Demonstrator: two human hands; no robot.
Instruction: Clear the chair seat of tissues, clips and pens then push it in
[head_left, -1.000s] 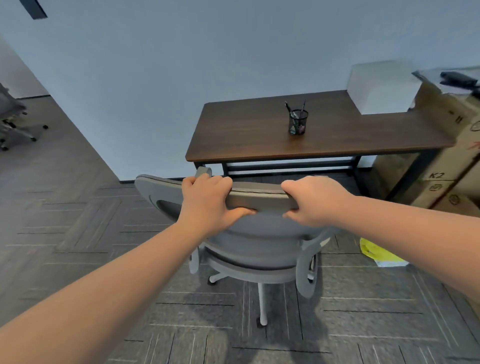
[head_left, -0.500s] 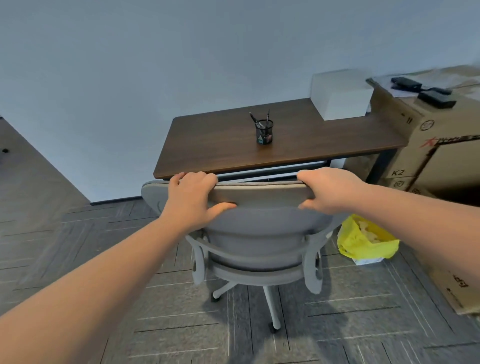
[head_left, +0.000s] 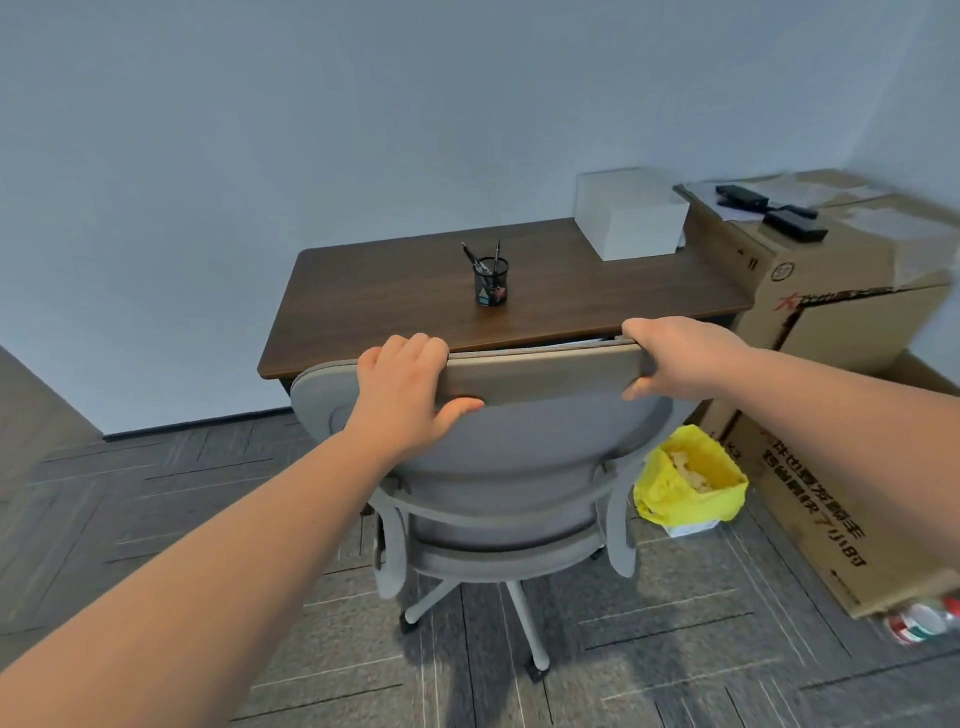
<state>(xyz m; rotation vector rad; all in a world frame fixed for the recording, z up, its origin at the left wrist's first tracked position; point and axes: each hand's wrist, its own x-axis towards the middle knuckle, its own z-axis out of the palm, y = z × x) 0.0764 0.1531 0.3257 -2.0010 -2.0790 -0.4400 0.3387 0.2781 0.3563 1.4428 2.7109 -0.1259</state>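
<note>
A grey office chair (head_left: 524, 457) stands with its back toward me, its top edge against the front edge of the dark wooden desk (head_left: 395, 301). My left hand (head_left: 405, 395) grips the top of the backrest on the left. My right hand (head_left: 680, 358) grips the same top edge on the right. The seat is hidden behind the backrest and under the desk. A black mesh pen cup (head_left: 491, 280) with pens stands in the middle of the desk.
A white box (head_left: 631, 215) sits on the desk's right end. Large cardboard boxes (head_left: 852, 332) stand to the right, with black items on top. A bin lined with a yellow bag (head_left: 685, 478) holding crumpled tissues stands on the floor beside the chair.
The chair has rolled forward toward the desk, from well short of it to its backrest reaching the desk edge. Both hands stayed on the backrest, spreading wider apart.
</note>
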